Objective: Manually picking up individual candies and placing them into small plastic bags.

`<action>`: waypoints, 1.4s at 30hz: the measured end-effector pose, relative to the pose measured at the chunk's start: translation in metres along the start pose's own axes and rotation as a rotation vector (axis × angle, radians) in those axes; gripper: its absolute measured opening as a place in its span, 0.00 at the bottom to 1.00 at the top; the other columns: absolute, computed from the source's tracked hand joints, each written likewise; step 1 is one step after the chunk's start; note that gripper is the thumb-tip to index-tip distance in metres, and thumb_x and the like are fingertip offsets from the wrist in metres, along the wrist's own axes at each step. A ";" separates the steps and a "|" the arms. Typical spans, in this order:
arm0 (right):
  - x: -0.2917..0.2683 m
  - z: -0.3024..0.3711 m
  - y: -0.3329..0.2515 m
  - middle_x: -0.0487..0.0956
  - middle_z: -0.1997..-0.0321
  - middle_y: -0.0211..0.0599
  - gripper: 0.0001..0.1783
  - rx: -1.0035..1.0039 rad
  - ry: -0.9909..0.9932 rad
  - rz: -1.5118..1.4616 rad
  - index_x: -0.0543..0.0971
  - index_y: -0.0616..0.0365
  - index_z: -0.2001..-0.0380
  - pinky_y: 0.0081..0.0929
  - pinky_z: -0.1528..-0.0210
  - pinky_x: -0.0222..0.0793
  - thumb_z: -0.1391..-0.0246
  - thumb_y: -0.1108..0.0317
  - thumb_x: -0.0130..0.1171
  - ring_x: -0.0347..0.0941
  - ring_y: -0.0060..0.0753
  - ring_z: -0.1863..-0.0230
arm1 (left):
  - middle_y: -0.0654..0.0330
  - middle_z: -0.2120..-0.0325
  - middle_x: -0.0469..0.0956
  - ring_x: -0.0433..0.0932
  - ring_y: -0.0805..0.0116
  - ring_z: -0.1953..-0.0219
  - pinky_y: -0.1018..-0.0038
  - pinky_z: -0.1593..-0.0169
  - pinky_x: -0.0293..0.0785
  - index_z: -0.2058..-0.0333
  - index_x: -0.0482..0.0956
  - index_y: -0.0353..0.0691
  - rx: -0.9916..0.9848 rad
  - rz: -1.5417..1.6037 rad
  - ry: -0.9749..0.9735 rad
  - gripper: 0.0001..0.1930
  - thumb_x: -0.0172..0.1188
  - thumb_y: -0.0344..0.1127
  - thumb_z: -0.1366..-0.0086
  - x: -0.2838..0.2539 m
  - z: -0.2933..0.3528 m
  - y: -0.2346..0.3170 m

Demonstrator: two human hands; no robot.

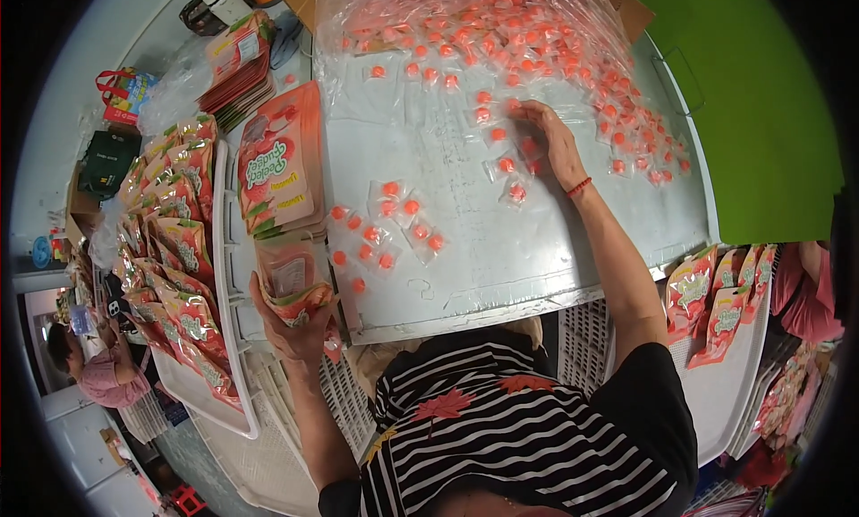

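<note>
At the left front edge of the table, my left hand [293,340] grips a red and green candy pouch [302,304], whose top appears to gape. My right hand [557,150] reaches over the table with its fingers apart and curved, beside a few clear-wrapped orange-red candies [506,164]; some show blurred under its palm. Between my hands lies a small group of the same wrapped candies [390,208]. Left of that group is a stack of flat printed pouches [282,163].
A large heap of wrapped candies [528,47] spills from clear plastic at the back. Filled pouches [183,248] crowd a white tray [234,356] at the left; more pouches [720,298] stand at the right. Another pouch stack [234,74] lies far left. Other people [112,374] are at both sides.
</note>
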State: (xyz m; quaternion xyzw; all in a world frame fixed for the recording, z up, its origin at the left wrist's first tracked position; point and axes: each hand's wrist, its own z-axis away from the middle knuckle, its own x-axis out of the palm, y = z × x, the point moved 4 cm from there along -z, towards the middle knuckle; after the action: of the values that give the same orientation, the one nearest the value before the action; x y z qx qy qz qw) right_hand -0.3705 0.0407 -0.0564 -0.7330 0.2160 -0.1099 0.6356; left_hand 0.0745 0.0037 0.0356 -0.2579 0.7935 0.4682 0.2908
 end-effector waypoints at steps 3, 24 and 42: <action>0.013 -0.013 0.000 0.70 0.43 0.42 0.28 0.002 -0.124 0.380 0.68 0.55 0.45 0.33 0.37 0.54 0.35 0.49 0.28 0.64 0.41 0.41 | 0.46 0.49 0.68 0.70 0.52 0.49 0.66 0.47 0.68 0.39 0.52 0.36 0.018 0.010 -0.006 0.55 0.76 0.28 0.67 0.002 -0.002 0.001; 0.007 0.042 -0.015 0.60 0.37 0.41 0.35 -0.402 -0.115 0.677 0.60 0.59 0.40 0.35 0.36 0.50 0.42 0.46 0.45 0.56 0.37 0.36 | 0.46 0.47 0.66 0.69 0.53 0.48 0.65 0.45 0.67 0.38 0.52 0.37 -0.015 -0.005 0.038 0.55 0.75 0.28 0.67 0.000 -0.002 -0.011; 0.085 0.036 -0.032 0.63 0.40 0.42 0.32 -0.448 -0.296 1.072 0.69 0.46 0.45 0.55 0.38 0.46 0.51 0.44 0.56 0.52 0.58 0.37 | 0.44 0.49 0.67 0.71 0.52 0.50 0.66 0.47 0.69 0.39 0.51 0.34 -0.003 0.016 0.037 0.55 0.76 0.31 0.66 -0.010 -0.001 -0.008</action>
State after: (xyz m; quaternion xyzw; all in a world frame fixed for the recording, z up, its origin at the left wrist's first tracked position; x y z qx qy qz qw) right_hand -0.2746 0.0372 -0.0410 -0.6453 0.4828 0.3776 0.4558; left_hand 0.0865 0.0012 0.0381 -0.2604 0.8002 0.4668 0.2718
